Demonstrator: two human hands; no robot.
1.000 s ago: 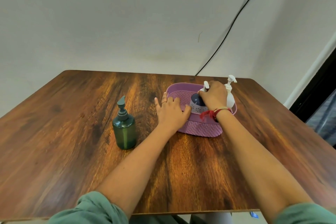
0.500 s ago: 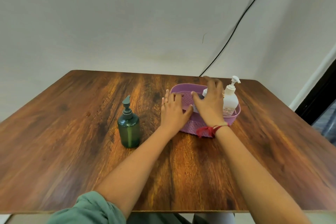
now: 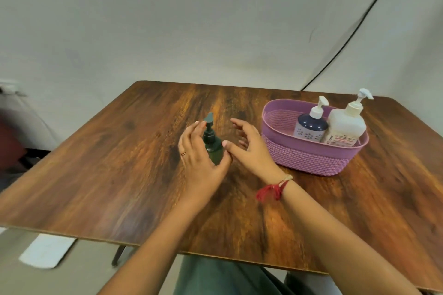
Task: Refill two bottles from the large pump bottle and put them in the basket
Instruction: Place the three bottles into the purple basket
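Standing upright near the middle of the table (image 3: 107, 175), the green pump bottle (image 3: 214, 148) is half hidden by the left hand (image 3: 199, 163), which cups it with the thumb across its front; whether the fingers actually grip is hard to tell. The right hand (image 3: 251, 151) hovers just beside it, fingers spread and loose, holding nothing. A blue bottle (image 3: 310, 127) and a white bottle (image 3: 346, 127) stand in the purple basket (image 3: 304, 158) near the far right edge, their bases behind its wall. Bare wood stretches away on the left.

Dark green bottle (image 3: 214, 148), purple woven-pattern basket (image 3: 306, 158)
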